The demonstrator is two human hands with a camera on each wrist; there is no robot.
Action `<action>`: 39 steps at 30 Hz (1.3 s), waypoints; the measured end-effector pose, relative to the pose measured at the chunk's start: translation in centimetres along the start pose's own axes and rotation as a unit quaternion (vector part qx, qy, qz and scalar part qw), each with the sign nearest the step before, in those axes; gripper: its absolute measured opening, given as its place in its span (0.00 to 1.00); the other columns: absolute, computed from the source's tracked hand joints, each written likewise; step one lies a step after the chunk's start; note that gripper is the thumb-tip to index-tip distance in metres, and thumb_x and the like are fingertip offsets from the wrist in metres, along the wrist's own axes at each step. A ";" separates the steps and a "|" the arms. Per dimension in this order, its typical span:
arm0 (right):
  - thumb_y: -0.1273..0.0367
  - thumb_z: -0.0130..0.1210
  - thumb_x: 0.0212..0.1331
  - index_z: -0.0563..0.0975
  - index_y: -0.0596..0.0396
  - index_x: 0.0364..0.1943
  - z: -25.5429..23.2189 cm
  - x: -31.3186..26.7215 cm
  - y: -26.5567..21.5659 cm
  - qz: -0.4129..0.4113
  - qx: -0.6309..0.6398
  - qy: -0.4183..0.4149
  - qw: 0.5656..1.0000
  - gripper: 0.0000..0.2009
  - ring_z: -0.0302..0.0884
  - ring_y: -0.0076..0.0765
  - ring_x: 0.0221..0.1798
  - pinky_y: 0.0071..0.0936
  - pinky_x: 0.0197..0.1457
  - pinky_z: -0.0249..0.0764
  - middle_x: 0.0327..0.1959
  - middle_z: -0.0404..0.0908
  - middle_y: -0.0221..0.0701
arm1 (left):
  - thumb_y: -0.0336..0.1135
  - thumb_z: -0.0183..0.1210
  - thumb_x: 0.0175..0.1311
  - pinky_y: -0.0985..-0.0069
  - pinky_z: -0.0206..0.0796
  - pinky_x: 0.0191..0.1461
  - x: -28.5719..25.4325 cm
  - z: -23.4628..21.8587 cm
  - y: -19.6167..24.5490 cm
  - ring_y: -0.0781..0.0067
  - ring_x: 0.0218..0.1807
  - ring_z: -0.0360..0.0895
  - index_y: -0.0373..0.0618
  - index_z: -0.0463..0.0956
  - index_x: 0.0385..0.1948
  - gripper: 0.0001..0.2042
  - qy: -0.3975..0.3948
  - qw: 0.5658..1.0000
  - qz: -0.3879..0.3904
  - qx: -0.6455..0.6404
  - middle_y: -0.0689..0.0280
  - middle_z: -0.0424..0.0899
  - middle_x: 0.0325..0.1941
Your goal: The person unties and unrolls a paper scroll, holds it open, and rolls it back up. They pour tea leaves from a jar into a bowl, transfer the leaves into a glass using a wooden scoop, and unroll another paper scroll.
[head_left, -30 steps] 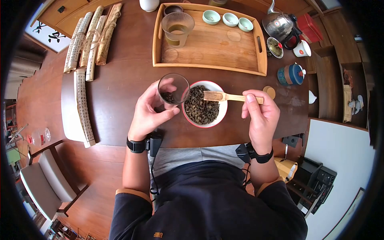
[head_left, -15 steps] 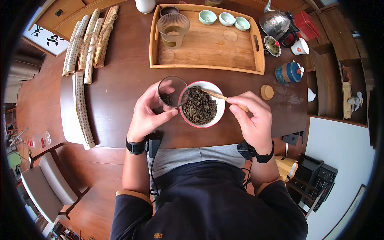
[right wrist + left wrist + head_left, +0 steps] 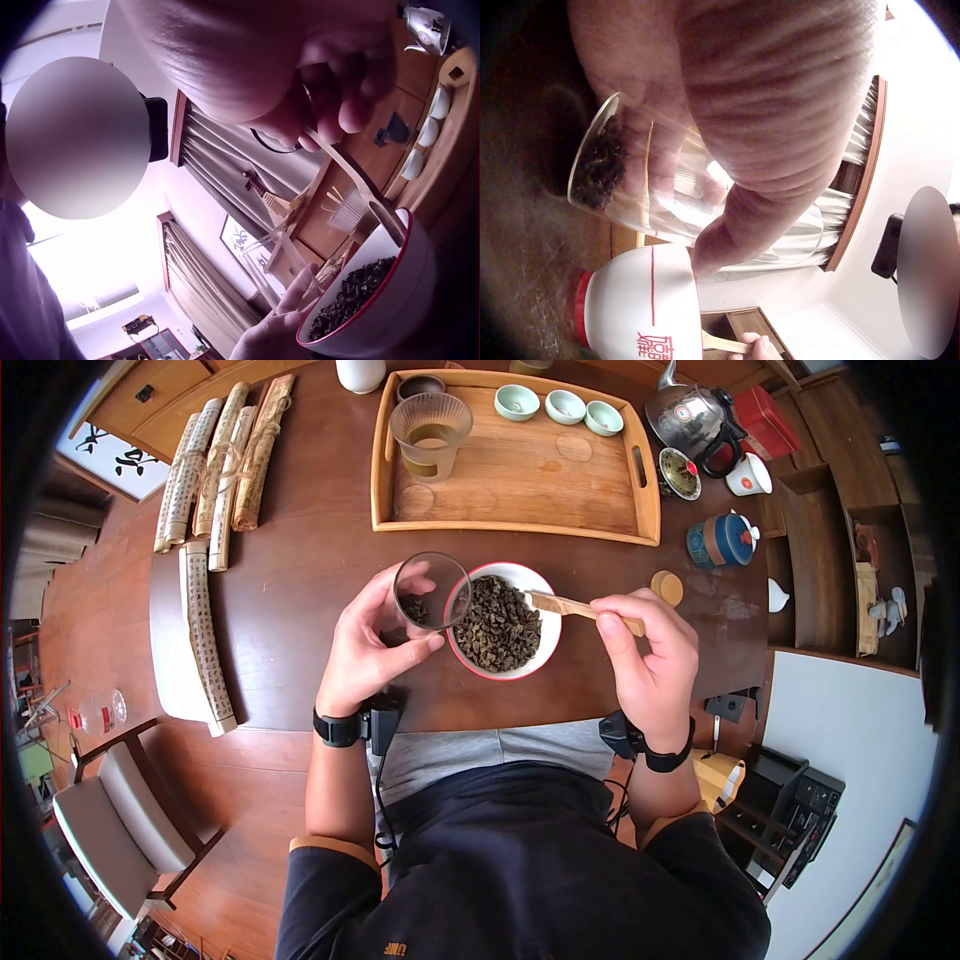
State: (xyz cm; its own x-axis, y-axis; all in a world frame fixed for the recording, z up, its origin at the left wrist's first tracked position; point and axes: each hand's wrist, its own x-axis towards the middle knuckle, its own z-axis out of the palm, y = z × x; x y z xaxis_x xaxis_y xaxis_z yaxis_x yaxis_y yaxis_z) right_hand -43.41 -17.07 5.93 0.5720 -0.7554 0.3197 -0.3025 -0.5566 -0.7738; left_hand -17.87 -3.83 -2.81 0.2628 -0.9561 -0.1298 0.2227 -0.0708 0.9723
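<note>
Table (image 3: 300, 490): our bowl (image 3: 548, 637) within reach
Left hand (image 3: 358, 658): wraps glass (image 3: 436, 598) roughly upright, containing leaves (image 3: 600, 171)
Right hand (image 3: 655, 660): pinches our scoop (image 3: 572, 609)

The dark brown wooden desk (image 3: 300, 530) carries the white round bowl with a red rim (image 3: 547, 652) near its front edge, dark curled dried leaves (image 3: 495, 632) inside. Left, just beside the bowl, the clear round glass cup (image 3: 434, 600) sits in the left grip (image 3: 365, 645), leaves within. Right, the pale flat wooden scoop (image 3: 572, 608) extends from the right grip (image 3: 655, 665) over the bowl's right side. Behind lies the light brown rectangular wooden tray (image 3: 500, 532), bearing the clear ribbed tumbler (image 3: 432, 445) left and three pale green round cups (image 3: 566, 407) rear right. Right of the tray: the silver metal kettle (image 3: 685, 415), with the blue cylindrical jar (image 3: 715, 543) before it. Far left: beige rolled scrolls (image 3: 250, 465).
</note>
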 end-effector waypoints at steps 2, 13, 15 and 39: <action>0.76 0.62 0.64 0.82 0.61 0.40 0.5 0.0 0.3 0.003 -0.001 -0.002 1.000 0.04 0.74 0.27 0.27 0.24 0.31 0.68 0.28 0.79 0.33 | 0.19 0.71 0.50 0.81 0.70 0.55 0.0 0.0 0.0 0.77 0.60 0.73 0.40 0.69 0.66 0.36 0.001 1.000 -0.001 -0.003 0.66 0.77 0.58; 0.72 0.60 0.68 0.82 0.60 0.40 0.7 -0.8 1.8 0.086 0.069 -0.005 0.994 0.05 0.74 0.21 0.27 0.20 0.31 0.68 0.26 0.79 0.30 | 0.21 0.72 0.50 0.75 0.66 0.65 0.2 0.0 -0.2 0.73 0.62 0.74 0.38 0.69 0.66 0.36 -0.003 1.000 0.009 0.013 0.64 0.78 0.58; 0.70 0.58 0.71 0.82 0.61 0.41 1.0 -0.9 1.7 0.164 0.131 0.014 0.977 0.08 0.72 0.18 0.26 0.18 0.31 0.68 0.26 0.79 0.28 | 0.21 0.72 0.50 0.75 0.66 0.65 0.1 0.0 -0.1 0.73 0.61 0.74 0.38 0.69 0.66 0.36 -0.005 1.000 0.005 0.014 0.64 0.78 0.58; 0.67 0.54 0.74 0.81 0.61 0.42 3.3 -1.7 4.2 0.295 0.369 0.057 0.879 0.11 0.70 0.18 0.26 0.17 0.31 0.65 0.25 0.77 0.26 | 0.21 0.73 0.50 0.72 0.65 0.68 0.1 0.1 -0.1 0.71 0.62 0.73 0.38 0.70 0.64 0.35 -0.001 1.000 0.015 0.026 0.64 0.78 0.57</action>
State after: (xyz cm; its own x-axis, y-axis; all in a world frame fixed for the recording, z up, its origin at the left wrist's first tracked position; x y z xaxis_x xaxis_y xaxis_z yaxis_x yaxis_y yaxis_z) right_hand -43.11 -16.94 0.32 0.3887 -0.8905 -0.2364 0.0806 0.2885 -0.9541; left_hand -17.91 -3.96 -2.87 0.2663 -0.9588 -0.0992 0.1658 -0.0558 0.9846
